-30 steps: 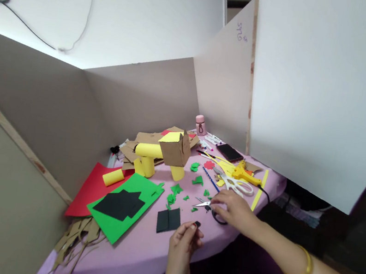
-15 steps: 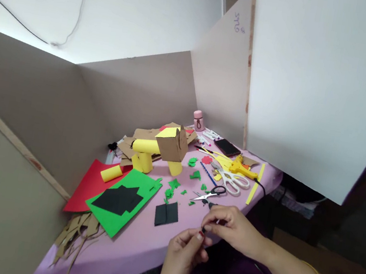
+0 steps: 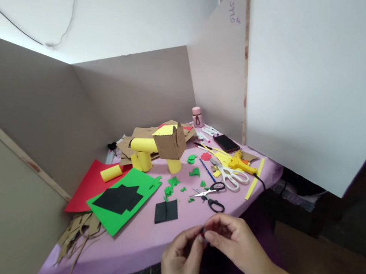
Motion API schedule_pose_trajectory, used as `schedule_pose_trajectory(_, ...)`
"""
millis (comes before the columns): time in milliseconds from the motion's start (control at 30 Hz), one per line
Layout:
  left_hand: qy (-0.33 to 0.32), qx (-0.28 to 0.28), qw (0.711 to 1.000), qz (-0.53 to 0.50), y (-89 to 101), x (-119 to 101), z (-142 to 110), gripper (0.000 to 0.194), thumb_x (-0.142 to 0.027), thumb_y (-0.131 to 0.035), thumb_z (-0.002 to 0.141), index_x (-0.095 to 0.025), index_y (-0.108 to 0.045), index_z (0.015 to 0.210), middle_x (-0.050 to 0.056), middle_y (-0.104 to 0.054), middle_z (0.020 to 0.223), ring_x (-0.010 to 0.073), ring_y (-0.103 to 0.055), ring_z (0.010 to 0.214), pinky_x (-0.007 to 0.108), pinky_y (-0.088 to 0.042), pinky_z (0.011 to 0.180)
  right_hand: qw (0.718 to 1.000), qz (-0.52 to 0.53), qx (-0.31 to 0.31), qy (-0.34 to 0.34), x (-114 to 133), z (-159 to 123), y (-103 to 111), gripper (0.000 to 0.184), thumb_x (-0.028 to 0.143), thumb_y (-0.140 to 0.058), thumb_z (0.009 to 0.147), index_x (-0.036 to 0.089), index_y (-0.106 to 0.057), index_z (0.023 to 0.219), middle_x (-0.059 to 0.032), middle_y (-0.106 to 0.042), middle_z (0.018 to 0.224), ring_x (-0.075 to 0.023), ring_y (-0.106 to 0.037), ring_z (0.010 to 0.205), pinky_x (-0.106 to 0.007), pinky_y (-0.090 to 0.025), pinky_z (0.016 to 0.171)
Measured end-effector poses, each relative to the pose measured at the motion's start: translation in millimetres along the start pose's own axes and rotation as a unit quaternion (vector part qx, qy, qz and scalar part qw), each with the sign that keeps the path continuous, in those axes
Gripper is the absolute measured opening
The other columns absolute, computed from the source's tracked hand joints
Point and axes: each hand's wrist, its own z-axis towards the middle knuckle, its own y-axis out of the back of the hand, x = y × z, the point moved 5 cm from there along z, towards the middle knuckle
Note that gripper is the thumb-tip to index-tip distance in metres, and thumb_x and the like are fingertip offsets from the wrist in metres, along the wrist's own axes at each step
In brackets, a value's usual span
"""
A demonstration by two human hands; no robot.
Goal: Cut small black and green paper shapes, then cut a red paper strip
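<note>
Just off the table's front edge, my left hand (image 3: 185,254) pinches a small black paper piece (image 3: 202,230), mostly covered by the fingers. My right hand (image 3: 234,241) meets it there, thumb and fingertips closed on the same piece. Black-handled scissors (image 3: 210,196) lie on the cloth beyond my hands, blades pointing left. Left of them are a folded black paper square (image 3: 166,212) and several green paper scraps (image 3: 172,182). A cardboard and yellow paper animal-like figure (image 3: 168,143) stands farther back on yellow tube legs.
Green sheet (image 3: 112,225) with a black cutout (image 3: 119,199) overlaps a red sheet (image 3: 81,190) at left. Cardboard strips (image 3: 79,232) hang near the front left edge. White scissors (image 3: 234,177), a yellow glue gun (image 3: 240,162), a phone (image 3: 226,143) and a pink bottle (image 3: 197,117) are at right and back.
My right hand has left the black-handled scissors on the table and come to my left hand, joining it at the small black piece. The view has shifted slightly.
</note>
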Motion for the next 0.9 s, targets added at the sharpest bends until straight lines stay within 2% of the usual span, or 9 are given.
schedule_pose_trajectory(67, -0.1, -0.004, 0.993, 0.059, -0.9, -12.9, -6.7, 0.016, -0.02, -0.065, 0.074, -0.023, -0.076, 0.085, 0.005, -0.076, 0.081, 0.0219, -0.068, 0.075, 0.029, -0.053, 0.071, 1.0, -0.011, -0.002, -0.001, 2.9, -2.1, -1.9, 0.019, 0.033, -0.069, 0.076, 0.015, -0.066, 0.078, -0.0022, -0.066, 0.071, -0.0166, -0.06, 0.067, -0.025, -0.049, 0.063)
schedule_pose_trajectory(133, -0.168, -0.009, 0.982, 0.085, -2.9, -25.1, -12.8, 0.021, -0.014, -0.061, 0.076, -0.024, -0.075, 0.088, 0.003, -0.075, 0.08, 0.0189, -0.068, 0.073, 0.026, -0.052, 0.071, 1.0, -0.026, -0.011, 0.007, 6.1, -3.2, -2.9, 0.015, 0.029, -0.068, 0.076, 0.014, -0.068, 0.078, -0.0034, -0.068, 0.072, -0.0172, -0.061, 0.068, -0.025, -0.049, 0.063)
schedule_pose_trajectory(233, -0.177, -0.011, 0.981, 0.082, -5.0, -32.0, -14.9, 0.024, -0.01, -0.061, 0.075, -0.025, -0.075, 0.087, 0.001, -0.076, 0.079, 0.0165, -0.068, 0.072, 0.023, -0.051, 0.071, 0.998, -0.046, -0.018, 0.029, 9.2, -3.7, -3.4, 0.012, 0.025, -0.065, 0.08, 0.014, -0.07, 0.078, -0.0035, -0.068, 0.072, -0.0169, -0.062, 0.067, -0.025, -0.049, 0.063)
schedule_pose_trajectory(433, -0.037, -0.026, 0.999, 0.005, -2.4, -21.8, -8.6, 0.015, -0.016, -0.069, 0.069, -0.025, -0.077, 0.078, 0.001, -0.077, 0.077, 0.0186, -0.069, 0.072, 0.023, -0.054, 0.069, 0.997, -0.051, 0.0, 0.049, 9.8, -3.7, -4.0, 0.014, 0.024, -0.062, 0.083, 0.016, -0.073, 0.084, -0.004, -0.067, 0.076, -0.0181, -0.062, 0.073, -0.026, -0.049, 0.067)
schedule_pose_trajectory(667, 0.085, -0.037, 0.989, -0.117, -6.0, -18.1, -5.9, 0.008, -0.019, -0.078, 0.06, -0.02, -0.078, 0.068, 0.002, -0.076, 0.065, 0.0147, -0.067, 0.061, 0.017, -0.053, 0.059, 0.998, -0.048, 0.013, 0.048, 8.8, -3.9, -5.8, 0.018, 0.029, -0.06, 0.085, 0.017, -0.074, 0.088, -0.0042, -0.066, 0.076, -0.0182, -0.062, 0.072, -0.025, -0.049, 0.064)
schedule_pose_trajectory(767, 0.175, -0.022, 0.963, -0.205, -10.3, -9.9, -4.7, 0.015, -0.025, -0.084, 0.054, -0.016, -0.076, 0.064, 0.001, -0.073, 0.059, 0.01, -0.062, 0.051, 0.014, -0.05, 0.051, 0.998, -0.047, 0.008, 0.05, 8.4, -4.1, -6.7, 0.017, 0.029, -0.061, 0.084, 0.017, -0.074, 0.085, -0.0032, -0.065, 0.073, -0.0172, -0.061, 0.068, -0.025, -0.048, 0.063)
schedule_pose_trajectory(900, 0.301, 0.006, 0.901, -0.313, -16.4, 1.9, -8.2, 0.025, -0.026, -0.089, 0.044, -0.014, -0.073, 0.06, 0.0, -0.068, 0.053, 0.007, -0.058, 0.045, 0.014, -0.049, 0.046, 0.999, -0.043, -0.002, 0.026, 5.7, -6.0, -7.2, 0.016, 0.028, -0.065, 0.081, 0.015, -0.072, 0.077, -0.003, -0.066, 0.069, -0.017, -0.06, 0.067, -0.025, -0.046, 0.062)
